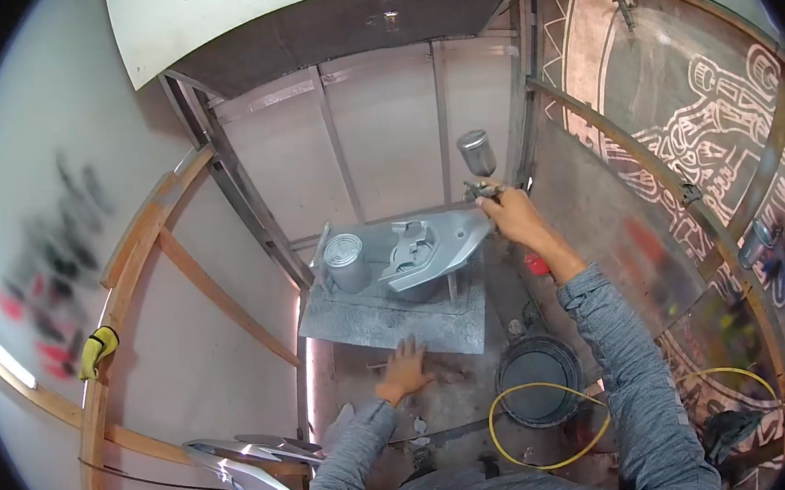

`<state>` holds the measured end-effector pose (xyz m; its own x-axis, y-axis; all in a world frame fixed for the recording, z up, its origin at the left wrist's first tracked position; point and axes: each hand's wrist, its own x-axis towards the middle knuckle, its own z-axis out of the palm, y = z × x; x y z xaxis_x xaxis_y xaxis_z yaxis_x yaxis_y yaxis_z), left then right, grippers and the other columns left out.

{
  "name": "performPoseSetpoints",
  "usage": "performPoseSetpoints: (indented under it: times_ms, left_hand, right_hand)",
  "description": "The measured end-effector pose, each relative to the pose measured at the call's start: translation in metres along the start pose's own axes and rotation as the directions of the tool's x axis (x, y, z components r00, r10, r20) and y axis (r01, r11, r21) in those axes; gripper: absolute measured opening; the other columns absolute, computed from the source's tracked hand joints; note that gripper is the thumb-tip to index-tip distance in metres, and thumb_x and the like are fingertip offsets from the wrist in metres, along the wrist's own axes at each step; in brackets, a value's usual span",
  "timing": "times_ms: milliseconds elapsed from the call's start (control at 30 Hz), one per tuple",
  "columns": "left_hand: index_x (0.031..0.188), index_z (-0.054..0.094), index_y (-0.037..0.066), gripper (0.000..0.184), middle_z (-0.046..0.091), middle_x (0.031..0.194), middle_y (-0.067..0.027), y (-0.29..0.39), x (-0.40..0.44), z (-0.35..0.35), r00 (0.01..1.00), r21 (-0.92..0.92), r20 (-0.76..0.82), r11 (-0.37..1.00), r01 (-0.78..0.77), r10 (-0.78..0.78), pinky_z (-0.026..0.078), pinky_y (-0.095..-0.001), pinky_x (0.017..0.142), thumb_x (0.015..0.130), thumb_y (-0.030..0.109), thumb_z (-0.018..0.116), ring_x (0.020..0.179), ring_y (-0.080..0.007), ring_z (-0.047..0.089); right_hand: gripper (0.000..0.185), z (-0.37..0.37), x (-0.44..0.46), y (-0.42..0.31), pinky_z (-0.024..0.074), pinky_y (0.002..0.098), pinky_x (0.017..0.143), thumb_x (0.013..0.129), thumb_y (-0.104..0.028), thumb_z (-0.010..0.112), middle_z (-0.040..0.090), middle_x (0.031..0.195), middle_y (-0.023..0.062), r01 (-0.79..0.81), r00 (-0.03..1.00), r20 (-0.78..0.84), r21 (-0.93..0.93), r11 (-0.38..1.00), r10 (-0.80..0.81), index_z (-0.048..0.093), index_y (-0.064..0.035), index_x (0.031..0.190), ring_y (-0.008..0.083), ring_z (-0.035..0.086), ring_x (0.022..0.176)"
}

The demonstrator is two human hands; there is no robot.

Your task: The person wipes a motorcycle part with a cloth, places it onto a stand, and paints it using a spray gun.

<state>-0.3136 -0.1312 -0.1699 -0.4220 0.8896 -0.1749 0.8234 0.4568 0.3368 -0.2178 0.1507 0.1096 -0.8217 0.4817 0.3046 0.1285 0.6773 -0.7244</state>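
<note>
My right hand (513, 213) is wrapped round a spray gun (476, 191) with a metal cup (477, 153) on top, just beyond the right end of a silver-grey moulded part (439, 248). That part lies raised over a grey-coated board (399, 321), beside a grey-coated can (347, 264). Near the board's front edge, my left hand (405, 372) has its fingers spread and holds nothing; its fingertips reach the edge, but contact is unclear.
A dark bucket (539, 381) stands on the floor, with a yellow hose (495, 437) looping across it. Wooden frames flank both sides. White-and-grey panels (254, 481) lie at lower left. A yellow glove (98, 349) hangs on the left frame.
</note>
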Motion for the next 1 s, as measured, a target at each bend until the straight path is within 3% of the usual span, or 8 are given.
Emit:
performPoseSetpoints:
  times_ms: [200, 267, 433, 533, 567, 733, 867, 1000]
  left_hand:
    - [0.148, 0.033, 0.010, 0.087, 0.023, 0.156, -0.0225, 0.032, -0.006, 0.009, 0.996, 0.050, 0.082, 0.998, -0.034, 0.030, 0.026, -0.0591, 0.112, 0.079, 0.046, 0.072, 0.142, -0.0458, 0.023]
    - [0.148, 0.034, 0.010, 0.086, 0.024, 0.156, -0.0219, 0.030, -0.012, 0.014, 0.994, 0.071, 0.111, 0.997, 0.007, -0.015, 0.027, -0.0575, 0.112, 0.079, 0.046, 0.071, 0.142, -0.0447, 0.024]
    - [0.147, 0.034, 0.009, 0.086, 0.027, 0.155, -0.0213, 0.023, -0.028, 0.011, 0.989, 0.116, 0.112, 0.990, 0.084, -0.097, 0.027, -0.0556, 0.113, 0.079, 0.046, 0.071, 0.140, -0.0444, 0.030]
    - [0.145, 0.036, 0.006, 0.085, 0.029, 0.154, -0.0230, 0.015, -0.028, 0.016, 0.984, 0.148, 0.083, 0.978, 0.145, -0.159, 0.027, -0.0554, 0.112, 0.079, 0.047, 0.070, 0.137, -0.0457, 0.033]
    - [0.145, 0.036, 0.007, 0.086, 0.028, 0.154, -0.0232, 0.011, -0.030, 0.019, 0.981, 0.178, 0.072, 0.970, 0.167, -0.182, 0.029, -0.0577, 0.110, 0.079, 0.049, 0.070, 0.137, -0.0455, 0.032]
    - [0.144, 0.037, 0.005, 0.089, 0.025, 0.155, -0.0236, 0.002, -0.050, 0.010, 0.957, 0.146, 0.049, 0.950, 0.276, -0.286, 0.032, -0.0587, 0.108, 0.077, 0.052, 0.071, 0.138, -0.0445, 0.031]
    - [0.146, 0.033, 0.002, 0.093, 0.023, 0.155, -0.0252, -0.016, -0.063, 0.007, 0.918, 0.123, 0.055, 0.915, 0.383, -0.392, 0.029, -0.0561, 0.111, 0.076, 0.049, 0.071, 0.139, -0.0454, 0.031]
    - [0.151, 0.024, 0.002, 0.099, 0.019, 0.157, -0.0241, -0.035, -0.073, 0.013, 0.880, 0.063, 0.012, 0.879, 0.473, -0.474, 0.028, -0.0556, 0.112, 0.077, 0.050, 0.071, 0.141, -0.0431, 0.027]
  right_hand:
    - [0.040, -0.009, -0.022, -0.019, 0.0481, 0.0364, 0.089, 0.092, -0.020, 0.057, 0.068, 0.107, 0.0212, 0.012, 0.997, -0.073, 0.004, 1.000, -0.012, 0.057, -0.0075, 0.130, 0.0301, 0.066, 0.104]
    - [0.040, -0.009, -0.039, -0.031, 0.0472, 0.0358, 0.090, 0.092, -0.020, 0.057, 0.069, 0.107, 0.0201, -0.032, 0.992, 0.123, 0.045, 0.998, 0.026, 0.057, -0.0073, 0.130, 0.0282, 0.066, 0.102]
    - [0.041, -0.009, -0.069, -0.050, 0.0361, 0.0267, 0.041, 0.092, -0.022, 0.056, 0.056, 0.072, 0.0017, -0.146, 0.951, 0.305, 0.299, 0.943, 0.050, 0.058, -0.0117, 0.131, 0.0079, 0.045, 0.044]
    - [0.042, -0.010, -0.059, -0.036, 0.0469, 0.0302, 0.054, 0.092, -0.022, 0.057, 0.064, 0.081, 0.0073, -0.166, 0.953, 0.286, 0.204, 0.965, 0.103, 0.057, -0.0096, 0.132, 0.0150, 0.058, 0.058]
    - [0.042, -0.001, -0.047, -0.015, 0.0512, 0.0333, 0.075, 0.092, -0.021, 0.057, 0.069, 0.097, 0.0131, 0.006, 0.984, 0.177, 0.120, 0.993, -0.027, 0.056, -0.0069, 0.132, 0.0222, 0.067, 0.083]
    - [0.039, 0.011, -0.040, 0.005, 0.0476, 0.0341, 0.090, 0.093, -0.018, 0.056, 0.069, 0.111, 0.0161, 0.144, 0.986, -0.100, 0.139, 0.980, -0.131, 0.056, -0.0040, 0.129, 0.0259, 0.066, 0.104]
    - [0.038, 0.016, -0.060, -0.024, 0.0486, 0.0348, 0.088, 0.093, -0.016, 0.054, 0.070, 0.107, 0.0153, 0.088, 0.994, 0.046, 0.188, 0.978, -0.098, 0.056, -0.0049, 0.130, 0.0248, 0.066, 0.101]
    - [0.041, 0.022, -0.082, -0.049, 0.0496, 0.0351, 0.086, 0.093, -0.018, 0.054, 0.070, 0.104, 0.0139, -0.271, 0.895, 0.424, 0.268, 0.924, 0.139, 0.055, -0.0074, 0.133, 0.0240, 0.066, 0.098]
